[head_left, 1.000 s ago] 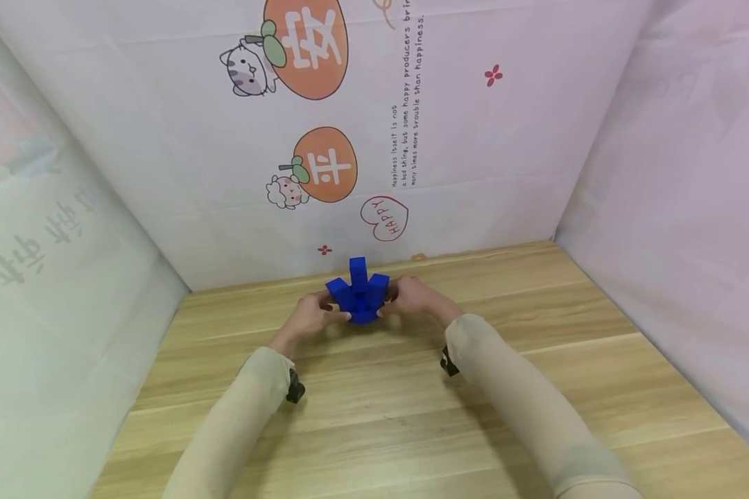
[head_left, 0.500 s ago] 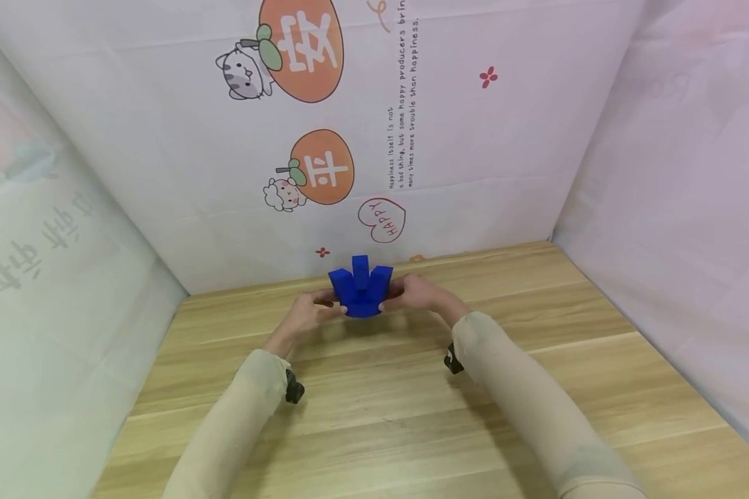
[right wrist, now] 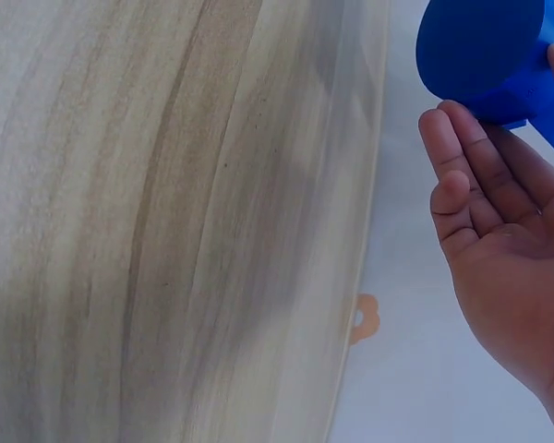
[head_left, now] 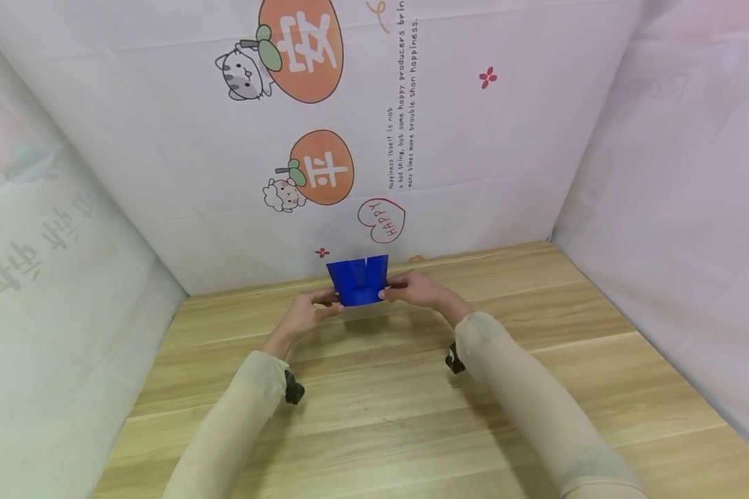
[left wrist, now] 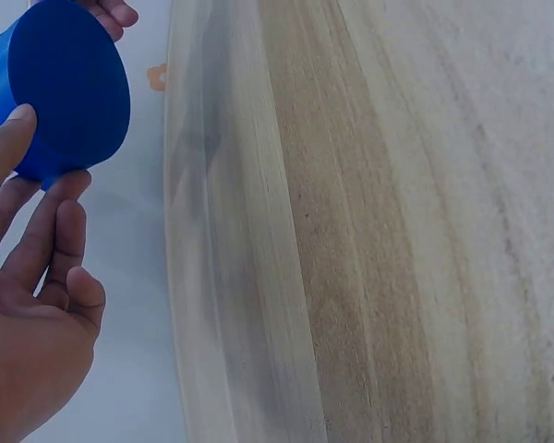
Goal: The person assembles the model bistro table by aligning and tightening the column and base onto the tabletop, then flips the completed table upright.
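Note:
Between both hands is a blue object (head_left: 360,285) with a round flat base and flaring, block-like prongs. In the head view its prongs point up and away, towards the back wall. My left hand (head_left: 302,315) pinches its left side, the thumb at the front and fingers beneath or behind. On the other side, my right hand (head_left: 417,288) grips it with thumb and fingers. The left wrist view shows the smooth round base (left wrist: 69,83) facing the camera, held above the table. From the right wrist, the same base (right wrist: 480,46) appears above curled fingers; the prongs are mostly cut off.
A wood-grain table (head_left: 374,416) lies under the arms. Close behind the object rises a white printed cloth wall (head_left: 462,159) with orange fruit drawings. Cloth also hangs along the left side (head_left: 56,277) and the right side (head_left: 674,173).
The blue object has risen a little and tilted, so its prongs look closer together and more of its side shows. Both hands keep their hold and have shifted only slightly.

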Motion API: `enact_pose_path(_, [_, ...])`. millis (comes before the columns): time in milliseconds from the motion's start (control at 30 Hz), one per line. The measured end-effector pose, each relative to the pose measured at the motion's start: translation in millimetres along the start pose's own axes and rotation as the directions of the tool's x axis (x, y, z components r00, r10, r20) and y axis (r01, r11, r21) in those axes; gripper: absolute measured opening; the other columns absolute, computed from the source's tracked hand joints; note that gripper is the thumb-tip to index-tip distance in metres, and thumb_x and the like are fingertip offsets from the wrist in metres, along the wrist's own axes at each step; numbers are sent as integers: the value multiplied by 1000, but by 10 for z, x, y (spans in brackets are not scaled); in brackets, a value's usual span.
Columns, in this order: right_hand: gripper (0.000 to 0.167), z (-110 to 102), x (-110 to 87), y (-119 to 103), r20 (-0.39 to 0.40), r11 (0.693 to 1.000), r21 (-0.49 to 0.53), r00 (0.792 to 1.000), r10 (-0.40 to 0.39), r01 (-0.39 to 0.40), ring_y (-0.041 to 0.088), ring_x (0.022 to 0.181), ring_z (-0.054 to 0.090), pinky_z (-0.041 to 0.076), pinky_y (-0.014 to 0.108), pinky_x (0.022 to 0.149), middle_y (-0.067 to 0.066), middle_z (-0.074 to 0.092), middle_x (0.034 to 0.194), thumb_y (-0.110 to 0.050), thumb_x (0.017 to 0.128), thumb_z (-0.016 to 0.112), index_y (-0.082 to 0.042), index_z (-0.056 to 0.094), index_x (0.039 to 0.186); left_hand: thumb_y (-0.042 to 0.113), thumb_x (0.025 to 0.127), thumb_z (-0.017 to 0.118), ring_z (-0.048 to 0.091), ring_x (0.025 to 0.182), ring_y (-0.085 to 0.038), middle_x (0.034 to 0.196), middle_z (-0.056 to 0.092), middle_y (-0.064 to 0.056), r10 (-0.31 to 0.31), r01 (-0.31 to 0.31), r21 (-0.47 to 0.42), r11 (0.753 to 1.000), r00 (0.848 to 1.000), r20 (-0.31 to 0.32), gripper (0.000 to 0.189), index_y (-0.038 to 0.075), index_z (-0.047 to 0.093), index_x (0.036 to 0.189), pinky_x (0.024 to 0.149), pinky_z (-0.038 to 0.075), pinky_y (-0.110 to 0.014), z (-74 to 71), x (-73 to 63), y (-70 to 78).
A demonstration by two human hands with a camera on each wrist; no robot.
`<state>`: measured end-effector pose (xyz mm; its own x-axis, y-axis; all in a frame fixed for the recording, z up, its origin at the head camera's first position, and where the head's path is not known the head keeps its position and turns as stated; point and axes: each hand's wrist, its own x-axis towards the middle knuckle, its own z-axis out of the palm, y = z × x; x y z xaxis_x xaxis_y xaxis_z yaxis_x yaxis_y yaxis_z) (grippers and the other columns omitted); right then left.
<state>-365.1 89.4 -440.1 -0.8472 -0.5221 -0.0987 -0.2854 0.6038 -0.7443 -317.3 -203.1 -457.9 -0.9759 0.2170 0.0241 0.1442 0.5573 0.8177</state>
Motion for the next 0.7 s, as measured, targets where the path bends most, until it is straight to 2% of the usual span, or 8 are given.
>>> enact_pose_path(233, [62, 12, 20, 14, -1, 999, 37, 1000, 7, -7, 27, 111, 68, 56, 41, 89, 12, 75, 113, -58, 93, 60, -14, 62, 136, 27, 91, 74, 64, 111, -24, 117, 75, -6, -14, 14, 8, 1000, 1000, -23, 48, 16, 63, 136, 93, 53, -43, 25, 11, 15])
enact_pose_path(467, [56, 32, 50, 47, -19, 995, 102, 1000, -5, 6, 35, 109, 69, 54, 54, 92, 17, 75, 112, -51, 93, 64, -12, 64, 133, 24, 91, 74, 65, 108, -25, 112, 76, -7, -12, 12, 16, 1000, 999, -43, 46, 16, 65, 135, 88, 55, -39, 37, 19, 22])
enact_pose_path(600, [52, 13, 50, 43, -8, 994, 109, 1000, -31, 31, 31, 106, 71, 55, 53, 92, 20, 73, 115, -40, 95, 66, -7, 61, 135, 23, 92, 73, 66, 108, -25, 112, 76, -8, -10, 10, 13, 1000, 999, -43, 45, 16, 64, 136, 89, 55, -40, 22, 22, 39])
enact_pose_path(700, [50, -13, 49, 30, -9, 995, 89, 999, -50, 51, 24, 102, 72, 58, 46, 89, 16, 75, 114, -29, 93, 70, -6, 60, 136, 23, 93, 72, 65, 110, -26, 113, 76, -7, -17, 18, 14, 1000, 999, -39, 45, 17, 63, 137, 90, 54, -42, 4, 29, 65])
